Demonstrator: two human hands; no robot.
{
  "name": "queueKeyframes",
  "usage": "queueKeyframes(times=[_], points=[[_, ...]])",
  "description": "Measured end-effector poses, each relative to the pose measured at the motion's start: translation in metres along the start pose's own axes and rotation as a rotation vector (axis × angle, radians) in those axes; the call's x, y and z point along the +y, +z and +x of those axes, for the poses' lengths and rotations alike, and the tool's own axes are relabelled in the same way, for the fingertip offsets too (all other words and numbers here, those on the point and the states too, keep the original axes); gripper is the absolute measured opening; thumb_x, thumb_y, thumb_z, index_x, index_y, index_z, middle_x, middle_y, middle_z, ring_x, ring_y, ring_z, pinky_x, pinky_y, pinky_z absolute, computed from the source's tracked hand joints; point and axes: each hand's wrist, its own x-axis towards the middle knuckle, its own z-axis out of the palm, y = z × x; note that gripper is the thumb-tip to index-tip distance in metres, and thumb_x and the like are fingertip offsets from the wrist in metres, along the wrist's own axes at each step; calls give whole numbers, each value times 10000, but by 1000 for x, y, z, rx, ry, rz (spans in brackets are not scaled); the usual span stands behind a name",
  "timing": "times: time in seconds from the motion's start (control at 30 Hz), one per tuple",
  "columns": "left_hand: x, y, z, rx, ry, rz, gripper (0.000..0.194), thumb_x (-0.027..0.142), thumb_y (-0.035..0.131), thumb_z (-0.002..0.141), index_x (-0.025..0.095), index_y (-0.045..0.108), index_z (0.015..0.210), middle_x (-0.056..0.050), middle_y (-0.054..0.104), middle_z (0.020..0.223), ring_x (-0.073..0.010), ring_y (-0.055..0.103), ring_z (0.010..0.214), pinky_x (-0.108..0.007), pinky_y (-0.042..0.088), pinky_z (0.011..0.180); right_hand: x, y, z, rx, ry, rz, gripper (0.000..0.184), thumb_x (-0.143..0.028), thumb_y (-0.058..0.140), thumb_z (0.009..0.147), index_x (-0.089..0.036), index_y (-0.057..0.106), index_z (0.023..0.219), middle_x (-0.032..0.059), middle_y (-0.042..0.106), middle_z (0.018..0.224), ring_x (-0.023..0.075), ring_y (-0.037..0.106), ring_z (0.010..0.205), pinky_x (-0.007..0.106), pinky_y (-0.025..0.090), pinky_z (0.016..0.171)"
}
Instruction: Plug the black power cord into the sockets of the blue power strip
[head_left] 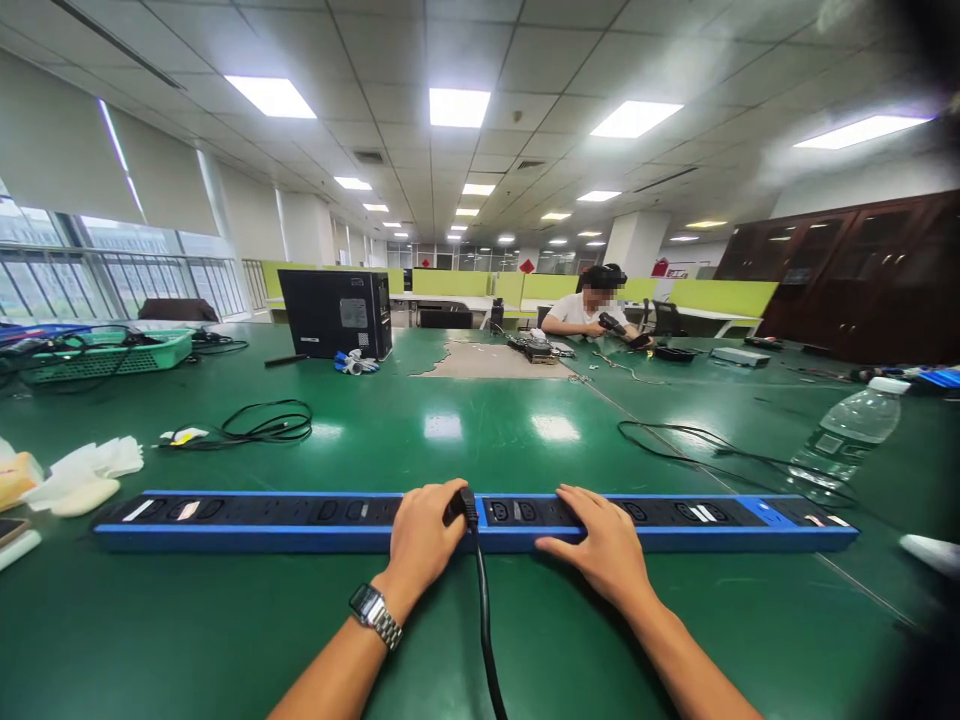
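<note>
A long blue-and-black power strip lies crosswise on the green table in front of me. My left hand, with a watch on its wrist, rests over the strip's middle. Its thumb and forefinger close round a black plug, which stands at the strip's sockets. From the plug a thick black cord runs down toward me. Just to the right, my right hand grips across the strip, thumb on the near side and fingers over the top. Its palm hides some sockets.
A water bottle stands at right beside a thin cable. Another coiled cable, crumpled tissues and a green basket are at left. A computer tower stands farther back. Across the table a person handles a dark object.
</note>
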Motion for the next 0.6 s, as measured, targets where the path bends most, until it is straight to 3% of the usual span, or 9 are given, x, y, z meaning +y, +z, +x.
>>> queueKeyframes(times=[0.2, 0.6], points=[[10, -4, -1, -30, 66, -14, 324, 177, 582, 868, 268, 599, 1178, -7, 697, 1149, -198, 609, 1063, -364, 407, 987, 0, -1, 1, -15, -1, -4, 674, -657, 665, 685, -217, 621, 1194, 99, 641, 1257, 309, 561, 1175, 493, 417, 973], [19, 2, -4, 17, 18, 21, 285, 185, 562, 890, 243, 572, 1169, -28, 707, 1090, -207, 619, 1029, -392, 386, 992, -1, -2, 1, -49, 7, -7, 655, -631, 659, 703, -222, 606, 1213, 95, 626, 1277, 307, 542, 1200, 495, 409, 985]])
